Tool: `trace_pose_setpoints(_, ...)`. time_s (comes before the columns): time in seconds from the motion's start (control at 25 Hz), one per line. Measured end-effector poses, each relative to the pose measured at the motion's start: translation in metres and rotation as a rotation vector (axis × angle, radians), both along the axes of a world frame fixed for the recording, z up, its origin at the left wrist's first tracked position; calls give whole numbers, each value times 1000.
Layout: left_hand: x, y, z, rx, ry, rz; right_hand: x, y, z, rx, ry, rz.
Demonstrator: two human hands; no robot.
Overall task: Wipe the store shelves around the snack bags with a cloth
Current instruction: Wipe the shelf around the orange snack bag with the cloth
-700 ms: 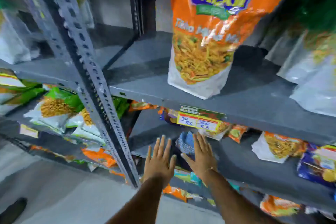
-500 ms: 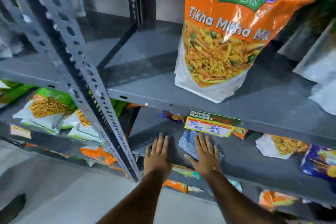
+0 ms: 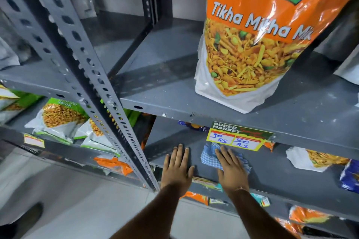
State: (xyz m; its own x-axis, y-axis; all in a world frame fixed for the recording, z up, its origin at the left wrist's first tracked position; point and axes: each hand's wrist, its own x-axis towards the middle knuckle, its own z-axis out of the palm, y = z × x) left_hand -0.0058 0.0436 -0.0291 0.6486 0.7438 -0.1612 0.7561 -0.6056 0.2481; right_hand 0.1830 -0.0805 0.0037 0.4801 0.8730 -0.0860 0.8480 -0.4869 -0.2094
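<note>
A blue-and-white checked cloth (image 3: 208, 156) lies on the grey lower shelf (image 3: 281, 172), just under the price tag. My right hand (image 3: 231, 169) presses flat on top of it, fingers stretched forward, covering most of the cloth. My left hand (image 3: 177, 169) rests palm-down on the bare shelf to the left of the cloth, holding nothing. A large orange snack bag (image 3: 252, 44) stands upright on the upper shelf (image 3: 165, 87). A white and orange snack bag (image 3: 310, 159) lies on the lower shelf to the right of my hands.
A perforated grey upright post (image 3: 93, 75) runs diagonally just left of my left hand. A yellow price tag (image 3: 238, 138) hangs on the upper shelf's edge. Green-and-white bags (image 3: 58, 118) fill the left rack. A blue bag (image 3: 349, 176) lies far right. More bags sit below.
My right hand has slid forward and left onto the cloth, which earlier lay mostly beyond my fingers. Both hands now lie flatter on the lower shelf, and the view has dropped closer.
</note>
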Motion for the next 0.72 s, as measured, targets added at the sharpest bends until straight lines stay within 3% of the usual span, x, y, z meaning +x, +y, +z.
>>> trace_pose_setpoints(0.2,0,-9,13,-4,-91,75,6,0,21,6,110,67)
trace_pose_setpoints(0.32,-6,-19,28,3,-178,70,4,-6,59,35,81,146)
trace_pose_setpoints(0.48,-15,-34,63,212,-154,57,-18,-15,104,222,-2,148)
trace_pose_setpoints(0.56,-21,-44,80,314,-183,54,-36,-23,126,245,44,194)
trace_pose_setpoints(0.72,-42,-62,108,344,-173,1,-53,-33,150,234,40,216)
